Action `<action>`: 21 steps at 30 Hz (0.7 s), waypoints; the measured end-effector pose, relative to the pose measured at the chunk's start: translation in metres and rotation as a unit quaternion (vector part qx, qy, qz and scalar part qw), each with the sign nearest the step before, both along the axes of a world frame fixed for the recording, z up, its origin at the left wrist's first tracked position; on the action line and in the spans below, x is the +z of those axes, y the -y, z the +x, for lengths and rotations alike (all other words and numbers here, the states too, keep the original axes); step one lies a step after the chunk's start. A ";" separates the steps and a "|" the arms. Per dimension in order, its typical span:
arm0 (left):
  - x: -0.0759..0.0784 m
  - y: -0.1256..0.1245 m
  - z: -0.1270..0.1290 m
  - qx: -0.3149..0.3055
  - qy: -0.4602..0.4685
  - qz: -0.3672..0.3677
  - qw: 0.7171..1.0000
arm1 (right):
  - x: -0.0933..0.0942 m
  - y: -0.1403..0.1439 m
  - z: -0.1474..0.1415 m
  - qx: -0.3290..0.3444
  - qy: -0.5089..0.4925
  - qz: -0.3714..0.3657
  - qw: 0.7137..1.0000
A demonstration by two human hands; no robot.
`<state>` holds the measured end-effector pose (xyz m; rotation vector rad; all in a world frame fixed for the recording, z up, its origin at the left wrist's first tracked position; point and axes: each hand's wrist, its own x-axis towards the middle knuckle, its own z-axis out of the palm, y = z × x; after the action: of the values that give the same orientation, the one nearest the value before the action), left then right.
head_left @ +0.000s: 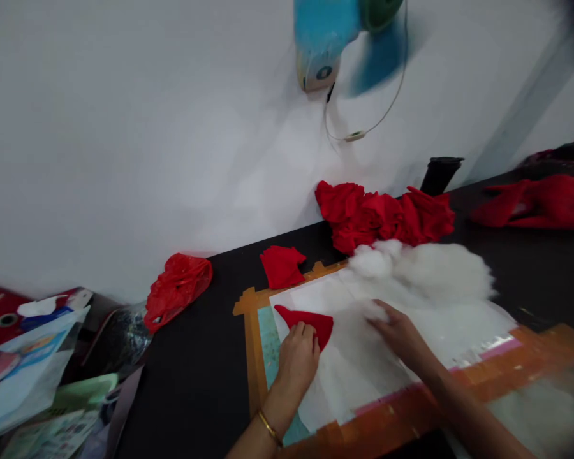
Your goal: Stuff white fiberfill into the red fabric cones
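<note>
L hand (297, 358): fingers curled together, tips pressing down on a red cloth piece (307, 320), a flat pointed shape lying on white paper (363, 376). Gold bangle (269, 427) on that wrist. R hand (400, 336): fingers stretched fwd and a bit apart, tips in a thin wisp of white stuffing (430, 271); can't tell if they pinch it or just touch. Bulk of the stuffing sits just far of the R hand, fluffy heap on the paper's far edge.

Paper lies on a mat edged w/ orange tape (251, 344), all on a black table (196, 376). Just past the tape's far-left corner: a small folded red cloth (281, 266). Far of the stuffing: a pile of crumpled red cloth (382, 217), touching or nearly so. Black cup-like thing (441, 173) behind the pile, vs. the white wall. More red cloth (545, 201) far right. Red plastic bag (178, 287) at the table's left edge. Left of that, a clutter of printed packets (23, 370). Blue fan (337, 35) on the wall up top, blades blurred, cord hanging below.
</note>
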<state>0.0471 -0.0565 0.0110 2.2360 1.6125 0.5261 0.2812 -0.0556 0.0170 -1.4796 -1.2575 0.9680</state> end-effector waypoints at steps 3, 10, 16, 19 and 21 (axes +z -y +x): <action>0.001 -0.006 0.002 0.042 0.160 -0.015 0.986 | 0.018 0.016 -0.024 -0.090 -0.201 -0.066 0.973; 0.017 -0.007 0.015 0.111 0.394 -0.032 0.912 | 0.000 0.013 -0.092 0.011 -0.083 0.034 0.996; 0.024 0.010 0.020 -0.069 0.189 0.114 0.973 | -0.032 -0.001 -0.085 0.074 -0.082 0.022 0.994; 0.025 0.019 0.015 -0.139 0.188 0.122 0.965 | -0.033 0.005 -0.082 0.060 -0.148 0.044 0.986; 0.025 0.023 0.010 -0.166 0.239 0.084 0.953 | -0.032 0.010 -0.084 0.044 -0.177 0.062 0.981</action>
<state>0.0568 -0.0799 0.0356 2.2014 0.9591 1.0405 0.1971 -0.0653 -0.0147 -1.1032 -1.1063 1.1330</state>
